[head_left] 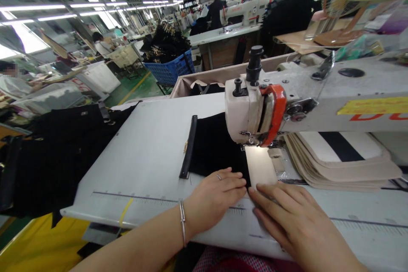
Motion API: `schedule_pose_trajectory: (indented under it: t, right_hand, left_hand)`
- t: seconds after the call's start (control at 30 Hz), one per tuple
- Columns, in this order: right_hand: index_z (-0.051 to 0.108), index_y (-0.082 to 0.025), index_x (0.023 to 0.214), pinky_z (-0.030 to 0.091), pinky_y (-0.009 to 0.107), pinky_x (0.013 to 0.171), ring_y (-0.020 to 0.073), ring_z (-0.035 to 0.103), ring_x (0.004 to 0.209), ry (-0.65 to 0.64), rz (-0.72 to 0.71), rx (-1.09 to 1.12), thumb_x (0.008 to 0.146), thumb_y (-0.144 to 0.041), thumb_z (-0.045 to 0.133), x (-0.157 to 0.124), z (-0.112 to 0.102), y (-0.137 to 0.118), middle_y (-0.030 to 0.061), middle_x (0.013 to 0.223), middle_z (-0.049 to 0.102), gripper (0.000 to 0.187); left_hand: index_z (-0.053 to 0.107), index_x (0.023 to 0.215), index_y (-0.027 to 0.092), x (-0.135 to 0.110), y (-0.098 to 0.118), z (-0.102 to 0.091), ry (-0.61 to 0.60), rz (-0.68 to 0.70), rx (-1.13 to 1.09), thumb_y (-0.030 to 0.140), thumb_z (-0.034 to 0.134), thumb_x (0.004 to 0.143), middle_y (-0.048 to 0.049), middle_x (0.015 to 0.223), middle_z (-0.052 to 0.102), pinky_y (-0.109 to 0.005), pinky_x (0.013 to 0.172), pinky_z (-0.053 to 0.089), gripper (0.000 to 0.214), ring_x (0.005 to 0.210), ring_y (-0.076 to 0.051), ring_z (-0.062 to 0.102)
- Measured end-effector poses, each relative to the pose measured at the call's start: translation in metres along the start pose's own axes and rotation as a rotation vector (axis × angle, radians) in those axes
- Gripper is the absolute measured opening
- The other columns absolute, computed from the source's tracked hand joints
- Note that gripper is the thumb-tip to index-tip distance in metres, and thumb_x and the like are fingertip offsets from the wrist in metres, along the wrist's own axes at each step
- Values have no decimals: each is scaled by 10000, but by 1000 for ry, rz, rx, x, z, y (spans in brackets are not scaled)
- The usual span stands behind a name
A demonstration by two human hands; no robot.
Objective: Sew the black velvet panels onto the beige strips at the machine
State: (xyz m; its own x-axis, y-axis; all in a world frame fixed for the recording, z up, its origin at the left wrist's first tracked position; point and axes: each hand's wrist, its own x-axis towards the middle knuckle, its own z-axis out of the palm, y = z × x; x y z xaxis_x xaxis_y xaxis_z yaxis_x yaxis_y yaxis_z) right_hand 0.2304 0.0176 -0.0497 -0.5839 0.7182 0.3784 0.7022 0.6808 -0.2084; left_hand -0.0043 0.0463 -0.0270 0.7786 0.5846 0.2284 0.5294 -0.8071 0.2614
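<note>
A black fabric piece [213,144] with a black strap along its left edge lies on the white sewing table [149,153], running under the head of the sewing machine [255,106]. My left hand [216,197] lies flat on the fabric's near edge, fingers stretched out, a ring on one finger and a bracelet at the wrist. My right hand [290,216] rests flat beside it, its fingertips on the near end of a small beige piece [259,168] that sits below the needle area. The two hands' fingertips almost meet.
A stack of beige and black cut pieces [341,161] sits right of the needle. A heap of black garments [57,148] lies off the table's left side. Behind stand a blue crate [170,70], other sewing stations and several people at work.
</note>
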Motion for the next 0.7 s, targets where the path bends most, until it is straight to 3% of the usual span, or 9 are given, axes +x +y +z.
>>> schedule_pose_trajectory:
  t: [0.4, 0.7]
  right_hand:
    - [575, -230, 1216, 438, 417, 867, 226, 540, 1021, -30, 32, -45, 908, -320, 526, 30, 3, 26, 46, 1131, 612, 324]
    - [564, -201, 1264, 451, 433, 873, 255, 556, 1029, -66, 58, -140, 917, -350, 490, 53, 9, 38, 80, 1204, 599, 386]
  left_hand:
    - [578, 1162, 138, 31, -37, 2, -13, -8, 87, 89, 426, 939, -49, 1250, 614, -321, 1126, 362, 274, 1243, -153, 510]
    - [619, 1086, 148, 53, -62, 4, 16, -112, 83, 92, 520, 898, -51, 1149, 649, -312, 1023, 452, 219, 1090, -170, 586]
